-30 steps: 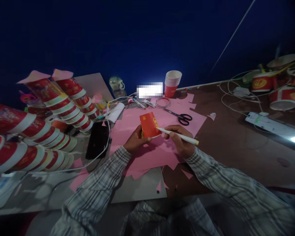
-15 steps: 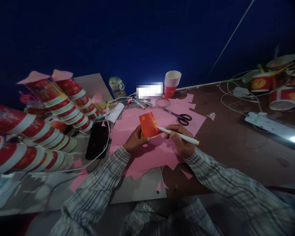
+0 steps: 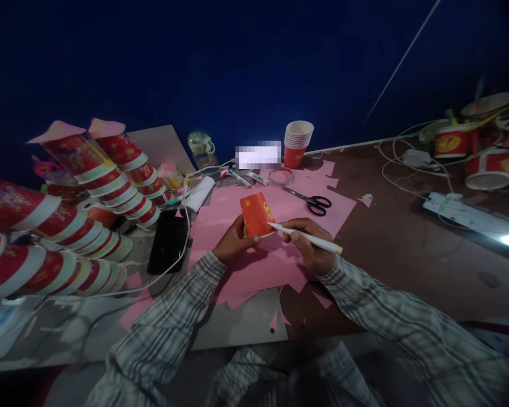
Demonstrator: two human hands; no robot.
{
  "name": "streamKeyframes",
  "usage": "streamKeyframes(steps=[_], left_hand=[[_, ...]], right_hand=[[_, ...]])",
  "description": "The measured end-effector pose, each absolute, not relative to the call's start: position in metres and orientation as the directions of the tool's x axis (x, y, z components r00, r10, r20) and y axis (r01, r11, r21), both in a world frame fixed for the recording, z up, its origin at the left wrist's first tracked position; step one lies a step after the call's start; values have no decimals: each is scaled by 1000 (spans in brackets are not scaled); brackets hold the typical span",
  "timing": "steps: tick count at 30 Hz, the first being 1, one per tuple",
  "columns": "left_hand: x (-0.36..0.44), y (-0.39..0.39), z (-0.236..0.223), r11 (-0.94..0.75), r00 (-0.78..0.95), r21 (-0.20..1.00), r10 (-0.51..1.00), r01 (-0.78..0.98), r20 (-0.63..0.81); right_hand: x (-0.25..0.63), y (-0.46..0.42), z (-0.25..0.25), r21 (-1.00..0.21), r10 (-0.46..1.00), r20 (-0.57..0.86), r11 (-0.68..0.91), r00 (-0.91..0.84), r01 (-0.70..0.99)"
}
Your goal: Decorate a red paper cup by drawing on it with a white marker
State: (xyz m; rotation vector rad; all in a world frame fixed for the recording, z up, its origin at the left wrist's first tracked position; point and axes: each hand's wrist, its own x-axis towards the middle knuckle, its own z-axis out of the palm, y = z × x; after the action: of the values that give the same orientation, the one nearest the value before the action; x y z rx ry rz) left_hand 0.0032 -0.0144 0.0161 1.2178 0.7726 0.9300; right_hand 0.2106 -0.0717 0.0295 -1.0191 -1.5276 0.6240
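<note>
A red paper cup [image 3: 257, 215] with yellow markings is held tilted in my left hand [image 3: 234, 242], thumb near its rim and the other fingers behind it, partly hidden. Closed around a white marker pen [image 3: 311, 237] is my right hand [image 3: 313, 244]; the pen's tip touches or nearly touches the cup's lower right side. Both hands are above pink paper sheets [image 3: 237, 282] spread on the table. Black-handled scissors [image 3: 316, 204] lie on the pink paper beyond my right hand.
Stacks of red and white cups [image 3: 106, 183] crowd the left, beside a black phone [image 3: 167, 243] crossed by a white cable. A cup stack [image 3: 297, 144] and a clear bottle [image 3: 201, 150] stand at the back. Right are a power strip [image 3: 470, 220] and more cups [image 3: 452, 141].
The marker's tip has shifted slightly down along the cup, with my right hand following. The yellow marking on the cup looks longer. My left hand holds the cup almost still.
</note>
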Motion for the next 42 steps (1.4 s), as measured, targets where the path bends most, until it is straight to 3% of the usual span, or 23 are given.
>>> streamKeyframes(steps=[10,22,29,34,38,40,42], left_hand=[[5,-16,19,106,422,980,906,-165,-27],[3,-17,18,122,447,978,894,-169,-35],[5,-18,18,133,434,971,900,-200,-34],[5,-19,18,189,440,958,895,-216,-77],[6,-19,18,233,461,943,882,-239,-101],[5,-19,18,253,476,935,873,-246,-111],[5,-19,17,263,483,933,868,-246,-117]], right_hand=[[208,-69,28,-841,876,480,447,38,305],[209,-59,22,-812,791,583,564,184,148],[206,-57,20,-836,814,548,526,193,156],[222,-41,23,-844,825,528,483,200,235],[243,-2,28,-779,842,539,492,15,389],[251,26,30,-686,852,513,482,-107,545],[254,57,33,-485,860,445,465,-249,740]])
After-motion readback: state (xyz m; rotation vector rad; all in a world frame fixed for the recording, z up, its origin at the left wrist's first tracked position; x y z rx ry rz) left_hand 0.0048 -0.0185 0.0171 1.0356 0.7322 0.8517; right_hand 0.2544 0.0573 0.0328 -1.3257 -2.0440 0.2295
